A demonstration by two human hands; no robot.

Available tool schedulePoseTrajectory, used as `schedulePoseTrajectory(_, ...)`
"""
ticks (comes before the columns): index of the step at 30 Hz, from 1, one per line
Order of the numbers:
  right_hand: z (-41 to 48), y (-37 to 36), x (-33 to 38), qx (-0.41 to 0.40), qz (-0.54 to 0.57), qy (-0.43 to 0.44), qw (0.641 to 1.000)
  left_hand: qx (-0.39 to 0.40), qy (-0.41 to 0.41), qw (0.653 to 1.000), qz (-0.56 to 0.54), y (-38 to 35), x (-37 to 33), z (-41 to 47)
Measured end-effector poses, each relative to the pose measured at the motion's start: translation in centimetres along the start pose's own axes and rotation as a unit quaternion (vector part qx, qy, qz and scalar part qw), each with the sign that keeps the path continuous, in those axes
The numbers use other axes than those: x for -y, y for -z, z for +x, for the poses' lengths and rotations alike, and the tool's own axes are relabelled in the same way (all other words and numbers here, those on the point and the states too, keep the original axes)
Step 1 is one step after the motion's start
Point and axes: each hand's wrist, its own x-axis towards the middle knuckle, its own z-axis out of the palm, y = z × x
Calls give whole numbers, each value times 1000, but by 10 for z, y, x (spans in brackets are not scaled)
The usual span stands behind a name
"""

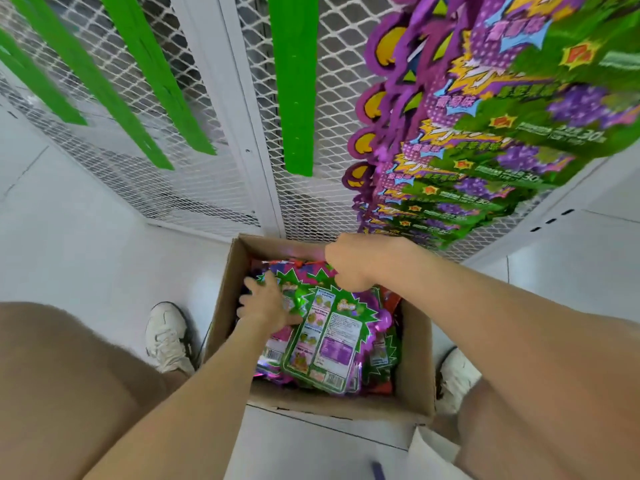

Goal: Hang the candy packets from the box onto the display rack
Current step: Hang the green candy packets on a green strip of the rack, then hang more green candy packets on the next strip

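Foil packet (325, 341) pinched in your right hand (349, 268) may drag others from the box (417, 362) despite your spread left hand (268, 303).

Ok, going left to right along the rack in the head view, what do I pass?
Three slanted green strips → white post → upright green strip → hung packets.

hung packets (491, 133), likely motion-blurred
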Motion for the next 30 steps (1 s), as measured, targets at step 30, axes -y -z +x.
schedulePoseTrajectory(30, -51, -38, 74, 7, 78, -95, 992, -141, -211, 967, 8, 33, 75, -29)
